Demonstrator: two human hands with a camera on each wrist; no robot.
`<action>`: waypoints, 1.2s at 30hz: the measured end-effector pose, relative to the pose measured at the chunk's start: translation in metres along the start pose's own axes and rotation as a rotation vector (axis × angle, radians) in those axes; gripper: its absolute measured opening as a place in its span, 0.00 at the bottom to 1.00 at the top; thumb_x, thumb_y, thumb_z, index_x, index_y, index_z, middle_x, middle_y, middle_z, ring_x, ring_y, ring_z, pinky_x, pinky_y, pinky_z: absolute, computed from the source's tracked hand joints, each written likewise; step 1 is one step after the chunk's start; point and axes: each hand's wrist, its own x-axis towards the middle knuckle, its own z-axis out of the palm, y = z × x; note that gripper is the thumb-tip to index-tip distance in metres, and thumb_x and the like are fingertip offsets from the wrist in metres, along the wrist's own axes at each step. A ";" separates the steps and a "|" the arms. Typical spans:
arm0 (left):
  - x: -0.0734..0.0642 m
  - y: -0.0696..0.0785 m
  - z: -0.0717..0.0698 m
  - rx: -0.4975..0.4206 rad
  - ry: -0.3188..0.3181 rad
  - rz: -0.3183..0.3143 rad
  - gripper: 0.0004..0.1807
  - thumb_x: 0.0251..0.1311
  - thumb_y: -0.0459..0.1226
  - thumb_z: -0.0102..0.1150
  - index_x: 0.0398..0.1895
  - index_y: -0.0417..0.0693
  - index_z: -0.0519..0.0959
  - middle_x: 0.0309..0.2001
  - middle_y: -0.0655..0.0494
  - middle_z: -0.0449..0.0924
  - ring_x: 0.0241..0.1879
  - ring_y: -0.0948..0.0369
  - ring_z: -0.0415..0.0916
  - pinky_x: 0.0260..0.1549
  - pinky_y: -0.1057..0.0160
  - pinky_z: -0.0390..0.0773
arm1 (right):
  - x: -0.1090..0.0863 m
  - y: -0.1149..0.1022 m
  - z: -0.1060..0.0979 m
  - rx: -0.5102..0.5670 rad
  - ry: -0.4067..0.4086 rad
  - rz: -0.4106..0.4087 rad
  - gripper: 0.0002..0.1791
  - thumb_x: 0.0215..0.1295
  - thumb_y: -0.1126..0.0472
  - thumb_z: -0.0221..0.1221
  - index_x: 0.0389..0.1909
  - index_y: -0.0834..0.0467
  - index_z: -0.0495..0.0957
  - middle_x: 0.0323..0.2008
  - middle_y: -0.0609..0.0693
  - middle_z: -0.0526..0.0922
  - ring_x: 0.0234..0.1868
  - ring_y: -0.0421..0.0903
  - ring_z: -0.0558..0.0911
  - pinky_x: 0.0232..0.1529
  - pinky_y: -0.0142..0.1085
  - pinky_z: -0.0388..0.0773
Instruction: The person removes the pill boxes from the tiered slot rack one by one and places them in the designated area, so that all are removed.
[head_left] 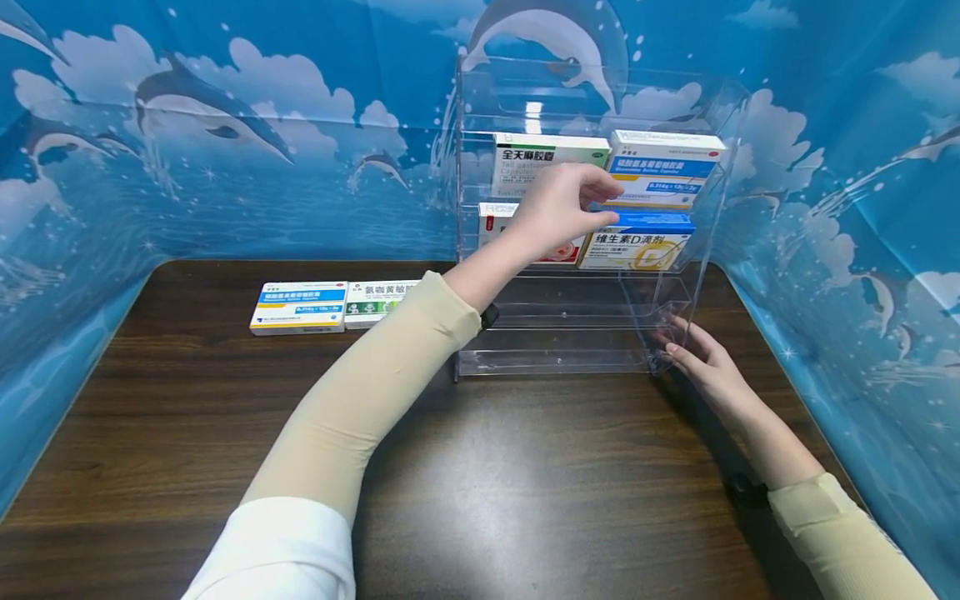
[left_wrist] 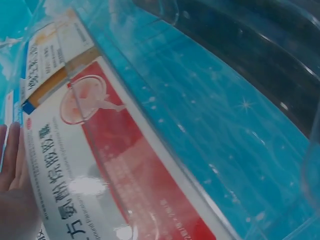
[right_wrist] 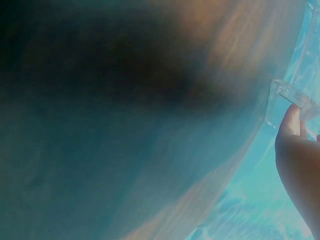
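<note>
A clear display rack (head_left: 510, 362) stands on the table with medicine boxes on its upper tiers. My left hand (head_left: 564, 204) is in front of the boxes, thumb and fingers apart with nothing between them. The fingertips are near a blue-and-white box (head_left: 663, 171), the thumb near the vitamin D box (head_left: 637, 248). A green-and-white box (head_left: 551, 150) and a red-and-white box (head_left: 495, 223) are partly behind this hand. In the left wrist view the red-and-white box (left_wrist: 150, 165) shows large. My right hand (head_left: 708, 371) grips the rack's lower right side, its thumb at the front edge.
On the table (head_left: 525, 483) left of the rack, another blue-and-white box (head_left: 300, 308) lies beside a green-and-white box (head_left: 367, 304), which the left forearm partly covers. A blue dolphin-print curtain (head_left: 300, 167) encloses the back and sides. The rack's lower tiers show bare plastic.
</note>
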 end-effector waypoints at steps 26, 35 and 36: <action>0.009 0.010 0.016 0.552 -0.139 0.103 0.21 0.77 0.47 0.62 0.69 0.54 0.81 0.67 0.60 0.83 0.69 0.62 0.77 0.70 0.66 0.76 | 0.001 -0.001 0.000 0.013 -0.009 0.009 0.36 0.85 0.61 0.51 0.85 0.66 0.47 0.68 0.42 0.73 0.61 0.19 0.78 0.59 0.15 0.75; 0.009 0.009 0.019 0.571 -0.131 0.143 0.20 0.77 0.46 0.61 0.68 0.52 0.81 0.66 0.59 0.84 0.68 0.61 0.78 0.70 0.65 0.76 | 0.000 0.002 0.001 0.046 -0.016 -0.019 0.35 0.85 0.64 0.50 0.84 0.68 0.48 0.61 0.30 0.77 0.61 0.20 0.79 0.59 0.15 0.76; 0.009 0.009 0.020 0.577 -0.131 0.148 0.20 0.77 0.46 0.61 0.67 0.52 0.82 0.66 0.60 0.84 0.67 0.61 0.78 0.70 0.65 0.76 | 0.000 0.002 0.001 0.045 -0.016 -0.019 0.35 0.85 0.64 0.50 0.84 0.68 0.48 0.60 0.30 0.77 0.61 0.20 0.79 0.59 0.15 0.76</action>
